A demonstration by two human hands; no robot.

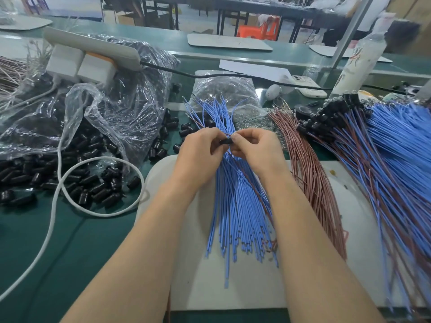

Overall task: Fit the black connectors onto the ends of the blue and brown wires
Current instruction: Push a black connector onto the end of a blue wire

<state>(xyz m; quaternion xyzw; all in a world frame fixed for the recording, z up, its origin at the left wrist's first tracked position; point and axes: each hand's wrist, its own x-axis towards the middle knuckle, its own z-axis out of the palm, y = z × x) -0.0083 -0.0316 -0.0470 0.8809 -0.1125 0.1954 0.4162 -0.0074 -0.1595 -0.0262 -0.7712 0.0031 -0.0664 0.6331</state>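
Two bare forearms point(144, 252) reach over the white mat point(205, 283). The left hand point(200, 155) pinches a black connector point(225, 141) above the blue wires point(233, 206). The right hand point(254, 150) pinches a thin wire point(229, 135) at its mouth. Insertion seems in hand; next comes a straight, firm push.

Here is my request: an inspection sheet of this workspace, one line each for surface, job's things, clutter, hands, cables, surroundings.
Surface: green table with a white mat.
Job's things: blue wires and brown wires on the mat; loose connectors at left; finished wires at right.
Clutter: plastic bags, phone, bottle.
Hands: left hand and right hand pinch one connector above the blue wires.
Cables: white cable looped among loose connectors; black cable from the power strip.
Surroundings: further tables, orange stool.
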